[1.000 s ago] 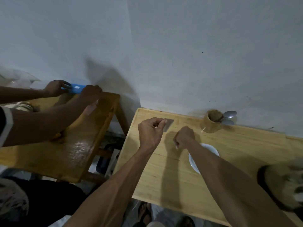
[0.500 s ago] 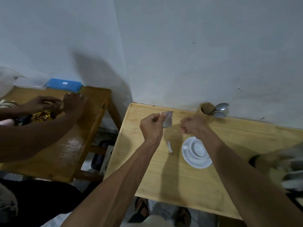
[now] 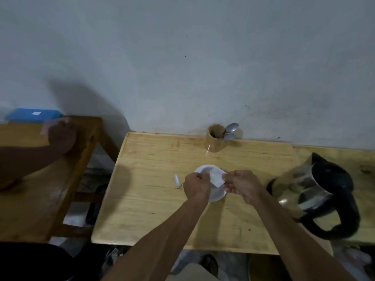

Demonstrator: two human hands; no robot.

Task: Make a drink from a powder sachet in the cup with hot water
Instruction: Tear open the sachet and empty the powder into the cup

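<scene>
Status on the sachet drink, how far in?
Done: torn-off strip lies on the table, so the sachet looks opened. In hand: left hand and right hand hold the sachet over the saucer. Left: pour from kettle, stir with a spoon.

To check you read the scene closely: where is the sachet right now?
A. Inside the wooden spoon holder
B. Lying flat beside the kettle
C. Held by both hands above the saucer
C: the left hand and right hand pinch the sachet over the saucer.
</scene>
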